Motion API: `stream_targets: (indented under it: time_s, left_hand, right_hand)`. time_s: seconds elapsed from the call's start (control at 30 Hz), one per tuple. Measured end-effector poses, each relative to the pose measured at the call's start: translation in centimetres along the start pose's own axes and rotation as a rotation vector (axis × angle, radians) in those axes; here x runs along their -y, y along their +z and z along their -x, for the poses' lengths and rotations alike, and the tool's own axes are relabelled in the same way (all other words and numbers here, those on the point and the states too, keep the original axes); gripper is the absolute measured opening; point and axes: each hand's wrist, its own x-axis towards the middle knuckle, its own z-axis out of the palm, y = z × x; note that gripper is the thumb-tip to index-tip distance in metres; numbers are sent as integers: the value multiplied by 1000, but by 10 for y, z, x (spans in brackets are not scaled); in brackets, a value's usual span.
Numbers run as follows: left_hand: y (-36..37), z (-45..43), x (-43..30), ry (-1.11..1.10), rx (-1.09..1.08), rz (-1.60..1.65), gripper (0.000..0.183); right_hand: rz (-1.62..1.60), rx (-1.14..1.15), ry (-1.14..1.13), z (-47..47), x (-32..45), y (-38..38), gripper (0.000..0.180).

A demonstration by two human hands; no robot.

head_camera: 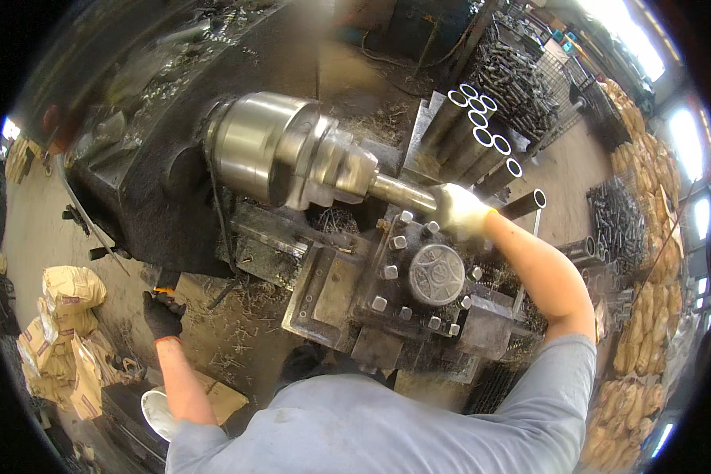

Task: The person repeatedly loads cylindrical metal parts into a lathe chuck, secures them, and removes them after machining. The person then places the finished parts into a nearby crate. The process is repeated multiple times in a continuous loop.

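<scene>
A metal lathe stands before me. Its steel chuck (pixel 260 148) is at the upper middle, and the stepped jaws (pixel 335 163) look blurred. A metal tube (pixel 403 192) extends from the jaws towards the right. My right hand (pixel 461 210), in a pale glove, is closed around the outer end of this tube. Just below it sits the square tool post (pixel 426 278) with its bolts and round cap. My left hand (pixel 165 314), in a black glove, is at the lower left by a dark handle with an orange edge (pixel 166 289); whether it grips the handle is unclear.
Upright metal tubes (pixel 480 118) stand grouped beyond my right hand. Wire bins of metal parts (pixel 512 77) are at the upper right. Filled sacks (pixel 643 332) line the far right, and paper bags (pixel 71 290) lie at the left. Metal chips (pixel 237 349) cover the floor.
</scene>
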Motion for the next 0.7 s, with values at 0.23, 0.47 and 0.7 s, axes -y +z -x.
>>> stream_targets:
  time_s: [0.23, 0.47, 0.7]
  left_hand:
    - [-7, -7, -18, -188, 28, -39, 40]
    - [-32, -43, 9, 114, 28, -166, 46]
    - [90, 91, -61, 1372, -373, -814, 52]
  right_hand:
    - [-234, 162, -49, -69, 59, -18, 88]
    - [-258, 154, -96, -66, 52, -36, 97]
    - [444, -49, 124, 18, -35, 23, 35]
